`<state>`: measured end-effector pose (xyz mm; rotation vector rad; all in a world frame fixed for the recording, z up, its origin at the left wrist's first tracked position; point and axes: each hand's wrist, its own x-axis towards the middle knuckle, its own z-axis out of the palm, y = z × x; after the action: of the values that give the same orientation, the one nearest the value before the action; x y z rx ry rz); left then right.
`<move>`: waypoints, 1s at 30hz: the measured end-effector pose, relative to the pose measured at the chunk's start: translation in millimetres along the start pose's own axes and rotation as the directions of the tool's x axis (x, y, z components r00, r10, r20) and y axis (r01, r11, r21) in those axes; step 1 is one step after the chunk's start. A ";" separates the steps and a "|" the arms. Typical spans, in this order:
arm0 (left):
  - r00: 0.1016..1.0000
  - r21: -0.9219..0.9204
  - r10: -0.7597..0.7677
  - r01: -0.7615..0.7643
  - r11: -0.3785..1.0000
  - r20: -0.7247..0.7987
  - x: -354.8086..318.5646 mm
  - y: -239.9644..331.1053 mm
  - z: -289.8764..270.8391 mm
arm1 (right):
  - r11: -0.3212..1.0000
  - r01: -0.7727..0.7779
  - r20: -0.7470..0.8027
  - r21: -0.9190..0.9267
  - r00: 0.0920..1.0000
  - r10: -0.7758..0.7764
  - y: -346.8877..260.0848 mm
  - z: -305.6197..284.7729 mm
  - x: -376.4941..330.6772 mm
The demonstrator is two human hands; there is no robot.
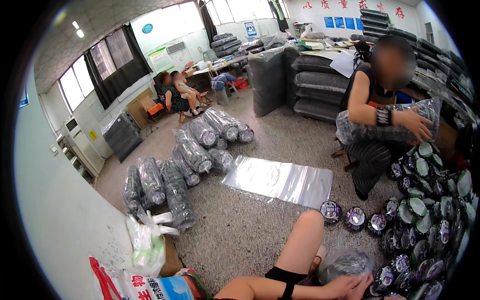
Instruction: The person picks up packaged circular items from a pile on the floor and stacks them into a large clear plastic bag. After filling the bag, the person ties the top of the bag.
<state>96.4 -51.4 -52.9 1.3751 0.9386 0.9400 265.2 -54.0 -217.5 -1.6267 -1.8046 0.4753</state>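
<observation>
The left hand [336, 288] and right hand [363, 287] come together at the near edge of a clear bag [346, 265], beside piled round packs [418, 206]. Its rounded side faces away from the person (long axis unclear, foreshortened); whether fingers pinch it, I cannot tell.

our left forearm [255, 288] comes in from the lower edge and stretches nearly level to the right, passing below our bare, bent knee [307, 227]. our left hand [339, 288] and right hand [364, 287] sit close together near the bottom, fingers partly curled, their exact hold too blurred to tell.
</observation>
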 end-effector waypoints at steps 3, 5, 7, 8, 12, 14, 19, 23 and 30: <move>0.979 -0.022 -0.004 -0.001 1.000 -0.204 24.7 13.1 -33.1 | 0.978 -0.115 0.331 0.173 0.942 0.052 -131.3 -93.6 54.5; 0.986 0.121 -0.071 0.052 0.991 0.153 31.2 54.8 -29.4 | 0.947 0.317 0.388 0.061 0.866 -0.315 -137.2 -104.4 69.0; 0.910 0.276 -0.135 0.023 0.961 0.392 20.0 108.1 0.6 | 0.787 0.617 0.510 0.030 0.667 -0.543 -142.5 -106.4 81.4; 0.874 0.163 -0.191 0.130 0.978 0.446 3.8 132.7 4.3 | 0.757 0.651 0.573 0.049 0.603 -0.555 -148.4 -114.6 81.2; 0.820 -0.066 -0.218 0.296 0.953 0.528 -23.0 156.8 -5.2 | 0.762 0.642 0.717 0.083 0.493 -0.493 -197.4 -136.2 75.3; 0.875 -0.086 -0.148 0.210 0.974 0.461 -22.7 148.2 -14.8 | 0.780 0.619 0.738 0.092 0.484 -0.470 -208.5 -140.6 69.2; 0.940 -0.040 0.203 -0.200 0.979 0.273 -14.1 120.0 -13.5 | 0.853 0.516 0.738 0.083 0.543 -0.400 -215.4 -152.0 58.0; 0.957 -0.081 0.118 -0.100 0.992 0.264 18.2 95.6 -22.0 | 0.910 0.411 0.657 0.049 0.673 -0.339 -200.6 -169.5 67.2; 0.976 0.113 -0.157 0.141 0.984 0.154 113.7 89.6 -79.1 | 0.985 0.170 -0.045 0.023 0.985 -0.169 -82.7 -244.6 130.4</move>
<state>63.7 81.9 38.6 1.4228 0.9613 0.6642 367.5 21.4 42.3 -1.4396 -1.8778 0.3828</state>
